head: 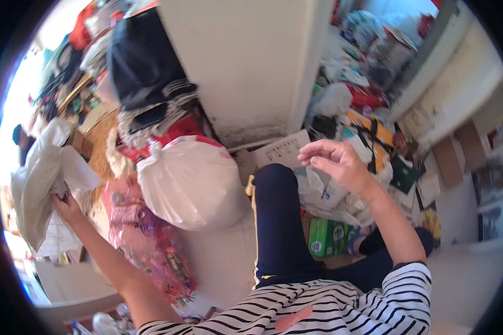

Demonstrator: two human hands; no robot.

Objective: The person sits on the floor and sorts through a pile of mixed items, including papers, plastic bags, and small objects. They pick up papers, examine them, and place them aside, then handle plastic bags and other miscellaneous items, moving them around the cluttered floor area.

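Observation:
At the far left, my left hand is closed on a whitish plastic bag that hangs limp from it. My right hand is raised over my knee with its fingers bent and apart, holding nothing. Between my hands, a full, knotted white plastic bag rests on the floor. Beside it lies a pink see-through bag filled with bottles and other items. Below my right hand are a crumpled whitish bag and a green packet.
A dark blue bag stands against the wall. Heaped bags and clutter fill the doorway at the upper right. Cardboard leans at the right. A box with loose items is at the lower left, and more piles stand at the upper left.

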